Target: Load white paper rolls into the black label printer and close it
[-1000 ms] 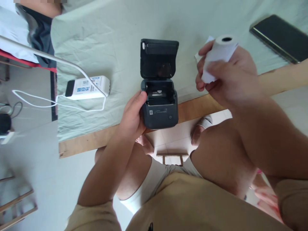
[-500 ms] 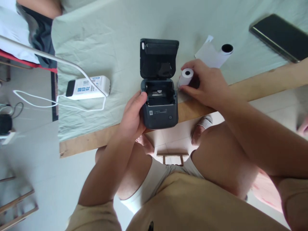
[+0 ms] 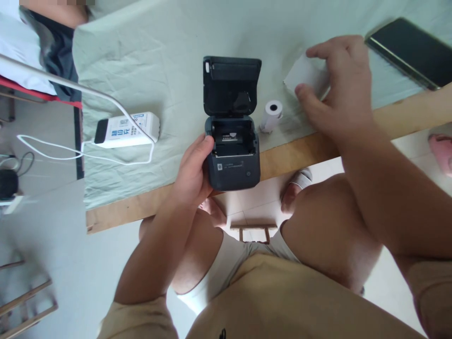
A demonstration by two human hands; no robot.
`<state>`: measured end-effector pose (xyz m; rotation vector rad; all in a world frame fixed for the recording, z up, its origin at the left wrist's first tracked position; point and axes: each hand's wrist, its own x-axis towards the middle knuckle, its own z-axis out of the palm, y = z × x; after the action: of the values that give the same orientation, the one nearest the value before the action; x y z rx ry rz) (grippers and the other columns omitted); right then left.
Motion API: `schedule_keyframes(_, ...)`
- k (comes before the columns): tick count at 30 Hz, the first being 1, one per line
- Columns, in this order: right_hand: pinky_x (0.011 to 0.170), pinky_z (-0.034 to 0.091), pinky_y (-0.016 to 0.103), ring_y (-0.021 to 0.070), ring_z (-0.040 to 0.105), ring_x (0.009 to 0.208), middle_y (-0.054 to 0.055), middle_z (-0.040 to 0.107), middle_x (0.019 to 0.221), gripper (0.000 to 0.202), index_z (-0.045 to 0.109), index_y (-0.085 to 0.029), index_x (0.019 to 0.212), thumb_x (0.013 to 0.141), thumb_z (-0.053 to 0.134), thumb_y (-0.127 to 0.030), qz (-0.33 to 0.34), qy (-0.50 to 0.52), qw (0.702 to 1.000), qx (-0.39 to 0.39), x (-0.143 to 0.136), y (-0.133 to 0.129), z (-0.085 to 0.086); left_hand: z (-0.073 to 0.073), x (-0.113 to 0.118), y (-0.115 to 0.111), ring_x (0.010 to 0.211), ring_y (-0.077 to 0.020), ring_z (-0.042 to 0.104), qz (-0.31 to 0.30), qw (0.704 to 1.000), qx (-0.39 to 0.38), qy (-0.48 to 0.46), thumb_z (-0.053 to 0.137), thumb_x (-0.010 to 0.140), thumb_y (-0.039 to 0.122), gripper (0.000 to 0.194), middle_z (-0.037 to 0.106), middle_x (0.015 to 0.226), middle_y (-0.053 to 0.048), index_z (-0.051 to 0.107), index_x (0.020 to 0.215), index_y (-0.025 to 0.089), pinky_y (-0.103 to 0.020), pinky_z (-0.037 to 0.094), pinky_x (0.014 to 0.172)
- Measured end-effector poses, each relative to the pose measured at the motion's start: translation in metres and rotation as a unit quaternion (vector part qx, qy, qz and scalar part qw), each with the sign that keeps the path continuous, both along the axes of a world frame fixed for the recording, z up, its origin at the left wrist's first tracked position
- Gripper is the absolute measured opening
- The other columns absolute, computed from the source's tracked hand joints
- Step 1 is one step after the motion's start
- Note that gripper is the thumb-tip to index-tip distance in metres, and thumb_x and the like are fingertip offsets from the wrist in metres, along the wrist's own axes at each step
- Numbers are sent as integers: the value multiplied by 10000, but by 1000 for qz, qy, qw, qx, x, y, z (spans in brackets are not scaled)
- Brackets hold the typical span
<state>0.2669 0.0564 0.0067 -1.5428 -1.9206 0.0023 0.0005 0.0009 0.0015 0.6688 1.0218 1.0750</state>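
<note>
Printer (image 3: pixel 233 178) (label (image 3: pixel 231 165) illegible) sits clasped in left grip (image 3: pixel 193 165); right grip (image 3: pixel 348 87), half-open, brackets white paper (image 3: pixel 304 75).

The right hand (image 3: pixel 348 87) partly hides the white paper (image 3: pixel 306 74).

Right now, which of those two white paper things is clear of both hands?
The upright paper roll beside the open printer, its dark core hole showing. The other white paper, farther right, is partly covered by the right hand.
</note>
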Motion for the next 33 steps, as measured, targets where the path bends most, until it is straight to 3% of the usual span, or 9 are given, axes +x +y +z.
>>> schedule_keyframes(4,1136,446,498,317,593,1245,224,653,1293,430,651,-88,1297,912,582,-266,-11,-4,997,74,8,3,-3,-2,-1,1,1082,-295,775,-13,1000,22,-1,668,932,457,266,799,879,-36,730,957,200,-375,646,919)
schedule_keyframes(6,1149,429,529,317,571,1267,180,645,1292,454,629,-121,1302,870,616,-263,-13,-1,993,120,14,5,-6,-3,-1,1,1058,-292,783,-21,999,25,1,672,930,462,269,793,859,-25,723,952,199,-375,655,900)
schedule_keyframes(9,1115,452,511,314,572,1284,169,605,1340,464,616,-166,1314,854,642,-228,-59,28,998,19,17,10,-11,-5,-1,2,1088,-300,776,-26,999,38,-6,674,924,446,255,801,894,-30,720,964,198,-387,654,916)
schedule_keyframes(11,1044,486,485,303,621,1197,174,610,1303,389,632,-190,1289,903,619,-236,-98,49,990,-85,13,13,-13,-7,-2,2,1132,-310,761,-25,999,43,-10,679,918,433,248,807,926,-40,722,978,197,-397,647,939)
schedule_keyframes(13,992,494,468,281,643,1082,162,627,1232,332,632,-201,1283,966,569,-276,-109,57,983,-136,8,14,-13,-8,-2,2,1153,-318,752,-25,999,42,-8,684,914,434,251,805,923,-47,722,981,195,-406,641,950)
schedule_keyframes(18,984,474,433,208,600,916,133,598,1237,361,616,-213,1299,938,605,-218,-110,66,980,-150,2,11,-7,-7,-3,3,1085,-306,773,-19,999,40,0,682,914,450,260,797,888,-35,721,969,198,-399,649,916)
schedule_keyframes(23,959,491,417,231,612,1060,166,562,1303,665,589,-172,1364,726,641,10,-102,45,979,-170,4,12,-4,-7,-3,2,1088,-306,773,-20,999,38,-1,684,912,461,271,802,920,-39,716,970,198,-406,647,921)
schedule_keyframes(29,839,494,372,150,574,829,101,617,1211,498,582,-240,1286,817,728,-156,-79,100,984,-128,2,7,-2,-7,-3,2,1101,-309,769,-28,999,36,-7,695,903,453,268,804,925,-42,719,980,196,-400,649,915)
schedule_keyframes(33,798,490,335,148,595,866,45,651,1100,596,543,-252,1306,768,682,-35,-33,138,983,-119,0,5,-3,-6,-3,2,1075,-304,775,-20,999,35,-2,699,900,450,263,798,892,-40,720,967,196,-400,651,908)
